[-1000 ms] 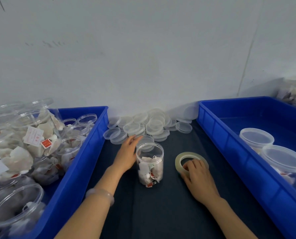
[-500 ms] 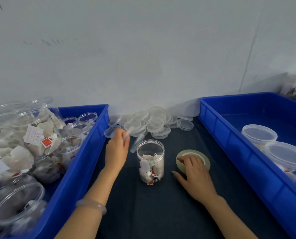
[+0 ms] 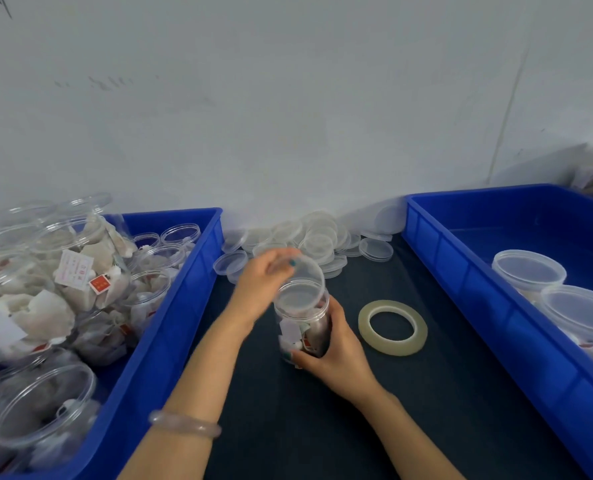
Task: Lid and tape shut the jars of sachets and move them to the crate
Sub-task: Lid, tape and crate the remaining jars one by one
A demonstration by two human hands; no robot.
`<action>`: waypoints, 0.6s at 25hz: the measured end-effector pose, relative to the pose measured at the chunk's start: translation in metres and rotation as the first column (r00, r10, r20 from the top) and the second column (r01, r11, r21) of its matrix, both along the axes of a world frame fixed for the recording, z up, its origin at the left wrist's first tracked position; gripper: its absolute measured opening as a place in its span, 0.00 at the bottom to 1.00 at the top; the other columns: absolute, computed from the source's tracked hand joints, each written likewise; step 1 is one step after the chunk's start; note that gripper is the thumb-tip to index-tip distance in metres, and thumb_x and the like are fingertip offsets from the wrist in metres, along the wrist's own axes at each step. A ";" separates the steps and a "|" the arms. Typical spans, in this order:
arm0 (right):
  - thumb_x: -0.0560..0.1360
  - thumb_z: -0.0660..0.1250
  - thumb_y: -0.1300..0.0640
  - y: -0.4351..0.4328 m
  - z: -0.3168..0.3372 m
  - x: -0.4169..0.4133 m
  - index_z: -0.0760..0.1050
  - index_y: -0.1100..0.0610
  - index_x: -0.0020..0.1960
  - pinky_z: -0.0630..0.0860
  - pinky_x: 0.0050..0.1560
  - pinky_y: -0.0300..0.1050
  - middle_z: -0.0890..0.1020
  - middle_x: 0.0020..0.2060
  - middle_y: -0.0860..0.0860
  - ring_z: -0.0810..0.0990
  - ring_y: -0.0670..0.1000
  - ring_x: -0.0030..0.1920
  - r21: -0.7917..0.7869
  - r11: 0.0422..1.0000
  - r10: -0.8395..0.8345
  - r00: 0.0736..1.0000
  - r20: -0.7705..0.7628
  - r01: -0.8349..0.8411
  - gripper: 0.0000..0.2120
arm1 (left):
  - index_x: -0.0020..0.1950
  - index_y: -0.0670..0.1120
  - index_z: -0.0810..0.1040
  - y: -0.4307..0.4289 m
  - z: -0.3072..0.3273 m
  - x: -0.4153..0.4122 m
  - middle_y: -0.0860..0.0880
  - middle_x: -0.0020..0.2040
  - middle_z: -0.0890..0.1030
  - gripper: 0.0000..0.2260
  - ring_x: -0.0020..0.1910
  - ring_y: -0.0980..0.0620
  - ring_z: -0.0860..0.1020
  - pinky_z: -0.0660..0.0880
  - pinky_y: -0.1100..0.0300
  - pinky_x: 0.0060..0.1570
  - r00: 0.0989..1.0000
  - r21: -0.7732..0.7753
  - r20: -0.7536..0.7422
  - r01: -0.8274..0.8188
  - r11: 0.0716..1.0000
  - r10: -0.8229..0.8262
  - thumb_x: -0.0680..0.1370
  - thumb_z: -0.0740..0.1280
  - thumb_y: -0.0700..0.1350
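A clear jar of sachets (image 3: 300, 320) stands on the dark mat between two blue crates. My right hand (image 3: 336, 351) grips its lower side, fingers curled round it. My left hand (image 3: 264, 282) holds a clear lid (image 3: 309, 271) tilted just above the jar's open mouth. A roll of clear tape (image 3: 392, 327) lies flat on the mat to the right of the jar, untouched. The right blue crate (image 3: 461, 282) holds lidded jars (image 3: 528, 271).
The left blue crate (image 3: 170, 323) is full of open jars of sachets (image 3: 80, 271). A pile of loose clear lids (image 3: 322, 237) lies against the wall behind the jar. Dark mat (image 3: 322, 427) runs toward me.
My left hand picked a lid from the pile and brought it over the jar. My right hand left the tape roll and took hold of the jar.
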State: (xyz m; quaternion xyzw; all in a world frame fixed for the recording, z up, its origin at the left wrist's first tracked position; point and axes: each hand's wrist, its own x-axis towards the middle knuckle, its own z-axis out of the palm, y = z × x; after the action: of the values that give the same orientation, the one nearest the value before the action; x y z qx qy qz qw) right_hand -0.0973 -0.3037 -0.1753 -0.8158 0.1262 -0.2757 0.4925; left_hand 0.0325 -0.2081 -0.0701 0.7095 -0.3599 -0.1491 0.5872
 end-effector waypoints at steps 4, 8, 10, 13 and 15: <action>0.66 0.75 0.38 0.007 -0.009 0.006 0.56 0.37 0.74 0.71 0.57 0.26 0.72 0.64 0.30 0.72 0.33 0.64 0.057 0.998 -0.020 0.996 0.087 0.015 0.43 | 0.61 0.51 0.82 -0.014 -0.003 -0.014 0.62 0.56 0.80 0.16 0.62 0.61 0.76 0.70 0.67 0.63 0.967 0.185 0.255 -0.031 0.982 -0.018 0.82 0.60 0.36; 0.67 0.74 0.39 0.005 -0.013 0.006 0.59 0.35 0.69 0.74 0.52 0.30 0.74 0.58 0.32 0.76 0.37 0.59 0.032 0.999 -0.040 0.997 0.068 0.038 0.36 | 0.70 0.60 0.73 -0.005 -0.013 -0.017 0.60 0.70 0.71 0.20 0.70 0.60 0.66 0.67 0.56 0.67 0.786 0.489 0.542 -0.007 0.872 -0.297 0.80 0.59 0.63; 0.67 0.74 0.39 0.006 -0.012 0.006 0.58 0.28 0.61 0.77 0.46 0.33 0.76 0.53 0.34 0.79 0.39 0.54 0.022 0.999 -0.049 0.997 0.058 0.047 0.30 | 0.72 0.62 0.69 -0.004 -0.015 -0.023 0.59 0.70 0.68 0.23 0.71 0.57 0.64 0.69 0.56 0.63 0.727 0.530 0.626 -0.134 0.837 -0.280 0.79 0.59 0.66; 0.66 0.74 0.41 0.005 -0.012 0.006 0.55 0.23 0.59 0.76 0.46 0.35 0.78 0.52 0.37 0.79 0.40 0.52 0.019 0.999 -0.042 0.998 0.051 0.042 0.34 | 0.72 0.58 0.68 -0.012 -0.018 -0.043 0.54 0.69 0.70 0.23 0.68 0.52 0.67 0.71 0.56 0.54 0.691 0.461 0.715 -0.355 0.813 -0.103 0.79 0.56 0.65; 0.65 0.74 0.43 0.006 -0.010 0.004 0.53 0.22 0.62 0.75 0.47 0.37 0.79 0.54 0.39 0.79 0.41 0.53 -0.006 0.999 -0.048 0.997 0.053 0.048 0.37 | 0.72 0.53 0.67 -0.022 -0.022 -0.059 0.48 0.68 0.71 0.25 0.64 0.46 0.71 0.71 0.54 0.47 0.620 0.452 0.784 -0.538 0.712 -0.029 0.80 0.54 0.65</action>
State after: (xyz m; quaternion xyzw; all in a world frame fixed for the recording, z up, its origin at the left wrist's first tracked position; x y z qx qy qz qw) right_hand -0.0931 -0.2980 -0.1856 -0.8068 0.1317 -0.3093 0.4859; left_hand -0.0267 -0.2298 -0.0920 0.9091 -0.3779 0.1306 0.1169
